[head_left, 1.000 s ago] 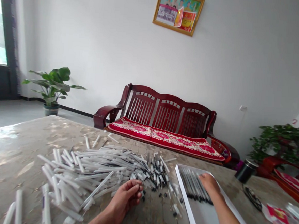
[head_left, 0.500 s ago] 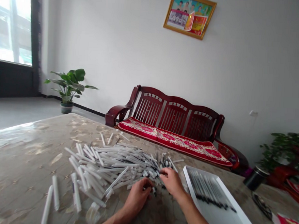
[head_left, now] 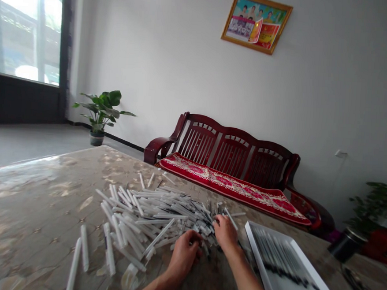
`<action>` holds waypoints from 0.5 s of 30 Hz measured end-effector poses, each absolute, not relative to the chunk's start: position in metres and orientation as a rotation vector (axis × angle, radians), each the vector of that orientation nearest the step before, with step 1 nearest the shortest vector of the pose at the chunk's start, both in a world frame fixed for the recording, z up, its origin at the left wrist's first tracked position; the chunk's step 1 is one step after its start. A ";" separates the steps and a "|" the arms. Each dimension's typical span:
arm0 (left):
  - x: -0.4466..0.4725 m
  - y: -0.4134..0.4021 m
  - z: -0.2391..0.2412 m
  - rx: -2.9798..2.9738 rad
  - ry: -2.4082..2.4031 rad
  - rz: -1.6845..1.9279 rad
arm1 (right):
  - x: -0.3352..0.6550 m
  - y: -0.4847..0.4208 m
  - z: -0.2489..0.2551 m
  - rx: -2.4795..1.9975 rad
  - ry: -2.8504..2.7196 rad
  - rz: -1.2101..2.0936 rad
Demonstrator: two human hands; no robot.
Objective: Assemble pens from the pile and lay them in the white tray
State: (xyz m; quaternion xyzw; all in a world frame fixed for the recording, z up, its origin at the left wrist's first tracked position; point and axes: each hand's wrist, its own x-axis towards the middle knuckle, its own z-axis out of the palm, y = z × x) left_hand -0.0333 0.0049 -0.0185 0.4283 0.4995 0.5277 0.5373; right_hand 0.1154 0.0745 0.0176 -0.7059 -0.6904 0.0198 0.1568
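Observation:
A heap of white pen barrels [head_left: 162, 209], mixed with dark-tipped pieces on its right side, lies on the table. At the heap's near right edge my left hand [head_left: 184, 252] rests low, its fingers curled in towards the thumb; anything held there is hidden. My right hand [head_left: 226, 232] reaches to the right end of the heap with bent fingers closed among the small clear and dark pieces. What those fingers hold is too small to make out. To the right, a white tray [head_left: 319, 282] contains a row of clear pens [head_left: 280, 252] with black ends.
Several loose barrels [head_left: 84, 248] lie left of the heap, near a crumpled clear piece [head_left: 129, 278]. A black cup [head_left: 347, 245] and a dark cord-like item [head_left: 357, 287] stand beyond the tray. A red wooden bench [head_left: 226, 151] is behind the patterned table [head_left: 42, 223].
The view has turned a little left, so everything appears shifted right. Both hands stay at the heap's right side with only slight finger movement.

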 end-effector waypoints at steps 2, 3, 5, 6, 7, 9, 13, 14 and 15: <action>-0.033 0.006 -0.018 1.014 1.194 1.244 | 0.111 0.079 0.017 -2.057 -1.998 0.044; -0.033 0.007 -0.019 1.018 1.196 1.233 | 0.108 0.081 0.017 -2.078 -2.008 0.040; -0.032 0.008 -0.021 1.033 1.196 1.210 | 0.105 0.084 0.017 -2.121 -2.027 0.039; -0.032 0.008 -0.023 1.043 1.198 1.198 | 0.103 0.086 0.018 -2.142 -2.034 0.042; -0.032 0.009 -0.024 1.053 1.202 1.189 | 0.103 0.087 0.018 -2.164 -2.039 0.046; -0.031 0.010 -0.027 1.072 1.206 1.184 | 0.102 0.090 0.019 -2.209 -2.039 0.055; -0.031 0.010 -0.031 1.087 1.199 1.178 | 0.104 0.089 0.023 -2.294 -2.029 0.067; -0.031 0.010 -0.030 1.086 1.200 1.175 | 0.105 0.087 0.024 -2.309 -2.029 0.067; -0.031 0.010 -0.030 1.084 1.205 1.172 | 0.105 0.085 0.025 -2.320 -2.030 0.065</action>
